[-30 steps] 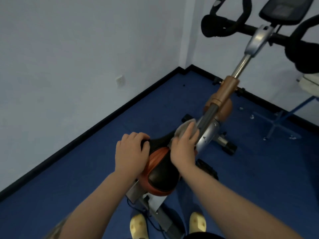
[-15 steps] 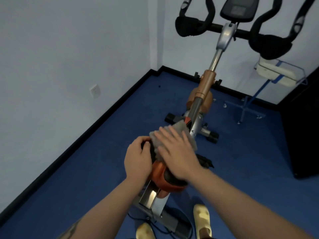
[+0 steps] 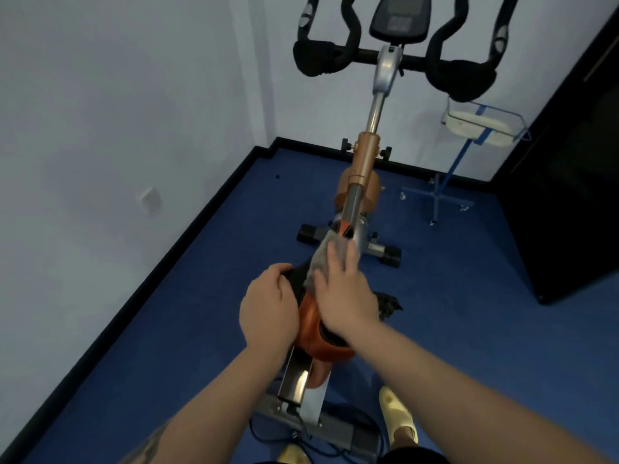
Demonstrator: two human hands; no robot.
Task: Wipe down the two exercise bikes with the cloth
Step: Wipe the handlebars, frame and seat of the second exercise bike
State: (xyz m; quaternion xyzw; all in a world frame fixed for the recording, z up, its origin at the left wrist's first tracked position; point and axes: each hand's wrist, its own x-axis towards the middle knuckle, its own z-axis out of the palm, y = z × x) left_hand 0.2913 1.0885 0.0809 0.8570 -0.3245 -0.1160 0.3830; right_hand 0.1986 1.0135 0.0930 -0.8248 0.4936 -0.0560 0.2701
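From the head camera, looking down: my right hand [image 3: 345, 296] lies flat, fingers straight and slightly spread, pressing the grey cloth [image 3: 326, 259] onto the nose of the saddle [image 3: 318, 333], just below the centre of the frame. The cloth bunches out ahead of my fingertips, toward the seat-side end of the bike's frame tube. My left hand [image 3: 268, 309] sits just left of it, fingers curled round the left edge of the saddle, gripping it, thumb side toward the cloth. The two hands are just beside each other, not touching as far as I can tell.

The saddle is black on top with an orange shell, and it belongs to the exercise bike [image 3: 363, 162] that runs up the middle of the frame: orange and steel post, silver stem, black handlebars [image 3: 459, 78] and a dark console [image 3: 400, 18] at the top edge. Its rear foot and a black cable lie at the bottom centre, between my yellow slippers [image 3: 398, 420].

Blue floor [image 3: 167, 346] fills the lower half; a white wall with a socket [image 3: 149, 198] takes the left side. A blue stand with a white tray [image 3: 479, 125] stands in the upper right, and a black cabinet [image 3: 569, 195] fills the right edge
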